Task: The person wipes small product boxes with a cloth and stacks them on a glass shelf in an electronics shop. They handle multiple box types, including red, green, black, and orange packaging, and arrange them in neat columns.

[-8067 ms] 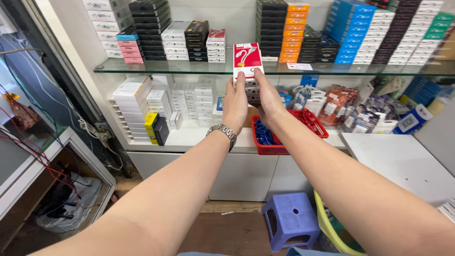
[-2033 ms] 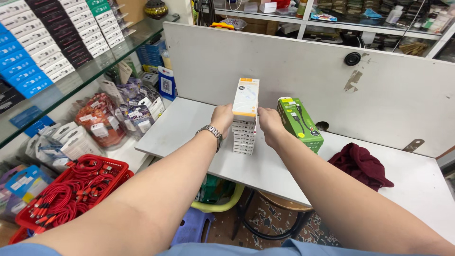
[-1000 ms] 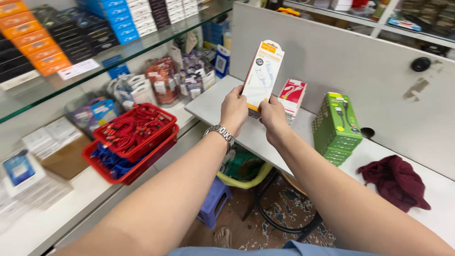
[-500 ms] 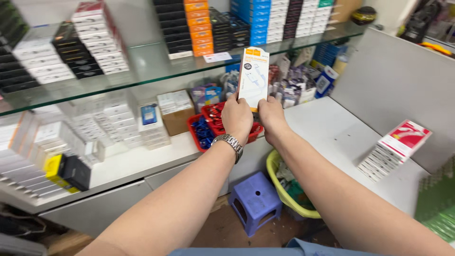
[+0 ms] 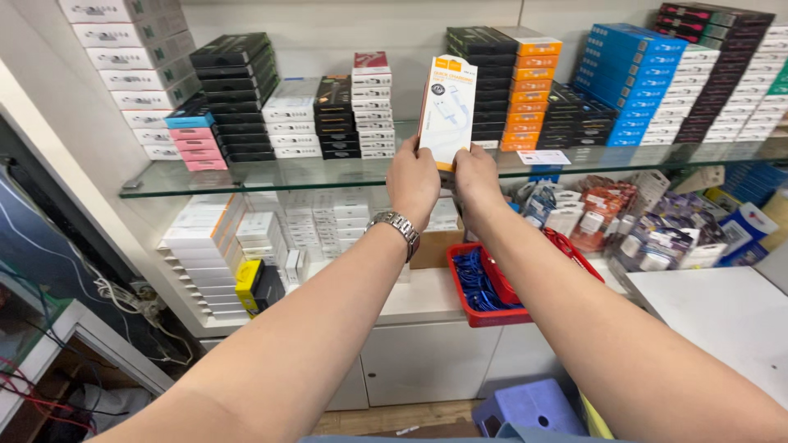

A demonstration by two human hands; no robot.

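Hands met at the bottom edge of a flat white retail box (image 5: pixel 447 107), just above the middle of the frame: the left hand (image 5: pixel 413 182), a metal watch (image 5: pixel 396 226) on its wrist, pinched the lower left corner, and the right hand (image 5: pixel 476 182) pinched the lower right, each grip closed on the box. The box was white with an orange strip along its top and bottom edges and a pale picture of a cable on its face. It stood upright, long axis vertical, face toward the camera, held in front of the glass shelf (image 5: pixel 246 176) and the stacked boxes on it: black and white stacks (image 5: pixel 238 94) at upper left, orange and black ones (image 5: pixel 525 90) just right of the box, blue ones (image 5: pixel 632 78) further right. Lower down, right of centre, a red tray (image 5: pixel 480 316) on the white counter (image 5: pixel 410 299) held coiled blue cables (image 5: pixel 478 283), with red cables (image 5: pixel 566 250) along its far side. A purple stool (image 5: pixel 533 406) stood on the floor at the bottom.
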